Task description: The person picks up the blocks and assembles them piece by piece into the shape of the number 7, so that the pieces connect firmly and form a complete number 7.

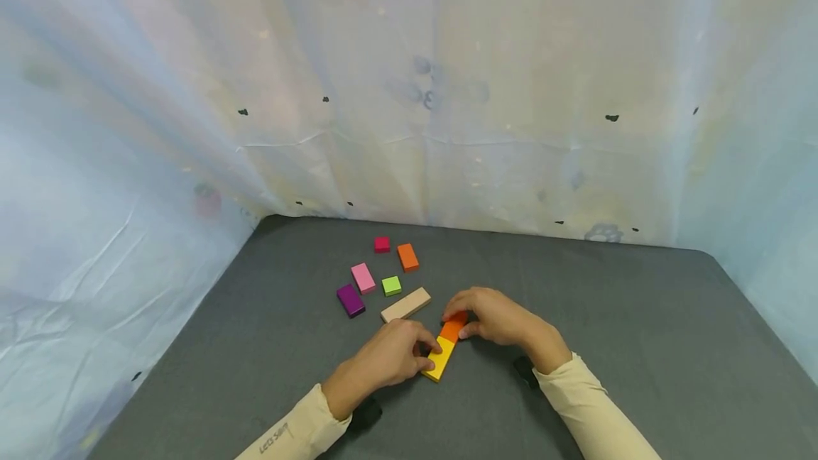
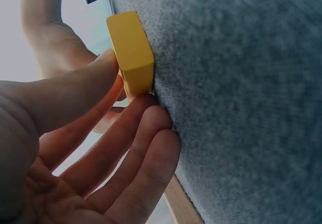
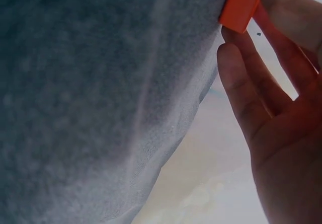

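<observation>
My left hand [image 1: 391, 353] pinches a yellow block [image 1: 440, 360] between thumb and fingers; in the left wrist view the yellow block [image 2: 132, 45] lies on the grey cloth. End to end with it, farther from me, is an orange block [image 1: 452, 326]. Thumb and fingertips of my right hand [image 1: 497, 316] grip that orange block at its sides, and the right wrist view shows one end of the orange block [image 3: 239, 7] in the grasp. A plain wooden block [image 1: 406, 305] lies just beyond the left hand. The fingers partly cover both held blocks.
Beyond the hands lie a purple block [image 1: 351, 301], a pink block [image 1: 363, 278], a small green block [image 1: 392, 286], a red block [image 1: 382, 245] and another orange block [image 1: 407, 258]. A pale patterned curtain [image 1: 511, 91] hangs around the dark grey table [image 1: 639, 332].
</observation>
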`<state>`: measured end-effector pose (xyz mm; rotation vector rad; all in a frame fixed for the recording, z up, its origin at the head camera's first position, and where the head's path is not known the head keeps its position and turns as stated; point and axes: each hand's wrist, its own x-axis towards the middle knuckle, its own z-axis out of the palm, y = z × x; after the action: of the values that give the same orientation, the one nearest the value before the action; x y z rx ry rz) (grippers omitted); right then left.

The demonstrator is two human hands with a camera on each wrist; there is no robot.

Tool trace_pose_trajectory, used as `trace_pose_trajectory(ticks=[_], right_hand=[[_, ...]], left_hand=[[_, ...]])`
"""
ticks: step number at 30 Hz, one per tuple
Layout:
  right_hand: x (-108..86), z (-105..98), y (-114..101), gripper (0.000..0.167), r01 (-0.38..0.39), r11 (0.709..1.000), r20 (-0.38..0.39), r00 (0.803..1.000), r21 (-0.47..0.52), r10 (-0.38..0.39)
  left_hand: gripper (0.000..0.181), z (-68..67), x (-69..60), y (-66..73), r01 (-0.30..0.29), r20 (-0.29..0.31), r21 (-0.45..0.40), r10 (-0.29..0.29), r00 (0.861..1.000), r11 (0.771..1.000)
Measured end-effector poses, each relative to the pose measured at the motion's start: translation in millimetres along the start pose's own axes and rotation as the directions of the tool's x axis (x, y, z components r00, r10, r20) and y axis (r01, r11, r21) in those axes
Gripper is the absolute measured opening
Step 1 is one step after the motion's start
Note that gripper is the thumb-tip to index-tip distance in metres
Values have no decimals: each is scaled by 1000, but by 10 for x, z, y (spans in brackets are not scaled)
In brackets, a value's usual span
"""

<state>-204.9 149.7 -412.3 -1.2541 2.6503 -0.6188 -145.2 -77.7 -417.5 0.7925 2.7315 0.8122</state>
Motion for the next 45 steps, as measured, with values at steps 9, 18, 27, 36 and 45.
trace_pose_trajectory(ticks=[9,18,27,36,45], right_hand=[[14,3,-22,33,-23,1000,30,999,19,23],[-5,31,8,32,-18,999,43,999,38,16],[-14,-1,41,30,-2,999,29,1000,47,1],[-2,22,34,30,21,999,24,999,44,-22],[24,-39,42,40,-16,993,17,1000,115,14]], left_hand=[[23,14,-11,-25,-9,9,2,9,1000,1000],[24,33,-14,-22,-12,20,-1,12,1000,1000],[24,20,19,-24,-30,-4,1,30,1000,1000],[24,18,-11,-44,-30,1,-6,30,1000,1000],[24,4,2,-47,-32,2,-5,32,999,999]])
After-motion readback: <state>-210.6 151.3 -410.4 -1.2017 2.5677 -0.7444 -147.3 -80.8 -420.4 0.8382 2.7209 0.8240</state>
